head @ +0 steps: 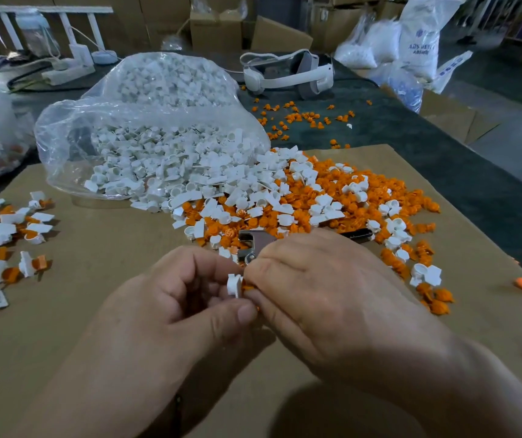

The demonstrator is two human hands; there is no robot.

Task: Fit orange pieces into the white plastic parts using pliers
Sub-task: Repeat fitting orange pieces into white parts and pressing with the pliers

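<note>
At the far left of the cardboard sheet (95,248), a scatter of assembled pieces (3,248), white with orange set in, is lying loose. Beyond it a clear plastic bag (73,128) is slumping open on its side and spilling white plastic parts (164,165) toward the middle of the sheet. In the foreground the left hand (174,305) is pinching one white plastic part (234,284) between its thumb and curled fingers (190,273), holding it up above the cardboard. Pressing against that part's right side is an orange piece (248,286), mostly hidden, which the right hand (332,295) is gripping with clenched fingertips. Just behind the right knuckles the metal head of the pliers (255,243) is showing, with a dark handle poking out farther right; whether the right hand is also holding them I cannot tell. Behind and to the right, a heap of orange pieces (417,200) mixed with white ones is spreading over the sheet, and more orange bits are lying on the dark counter (427,147) near a white headset (288,71).
</note>
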